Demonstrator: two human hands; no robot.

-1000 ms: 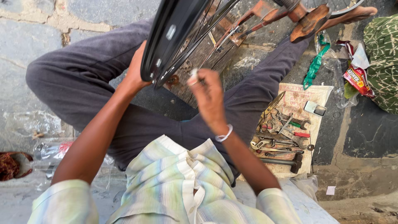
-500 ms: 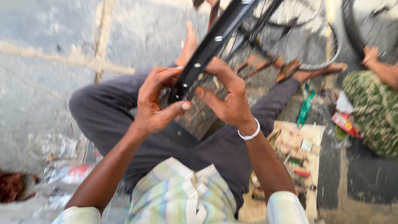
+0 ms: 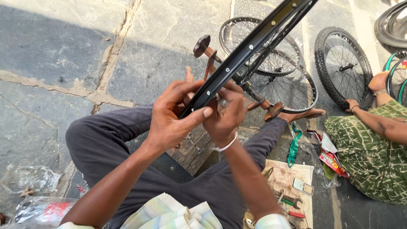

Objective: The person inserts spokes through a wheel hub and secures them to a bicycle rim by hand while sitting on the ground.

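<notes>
Far left on the stone floor (image 3: 63, 51): clear plastic bags (image 3: 38, 203). Left hand (image 3: 171, 118) clamped on the near end of a black wheel rim (image 3: 250, 46), thumb over its inner face; right hand (image 3: 224, 116) closed on the same end from the other side, white bangle (image 3: 227, 146) on the wrist, rim running up and right above a wooden stand (image 3: 207, 55) and the lap. Further right: spoked wheels (image 3: 275, 72) flat on the floor, hand tools (image 3: 290, 199) on a printed sheet, a tyred wheel (image 3: 343, 68), another person in green patterned cloth (image 3: 369, 148).
</notes>
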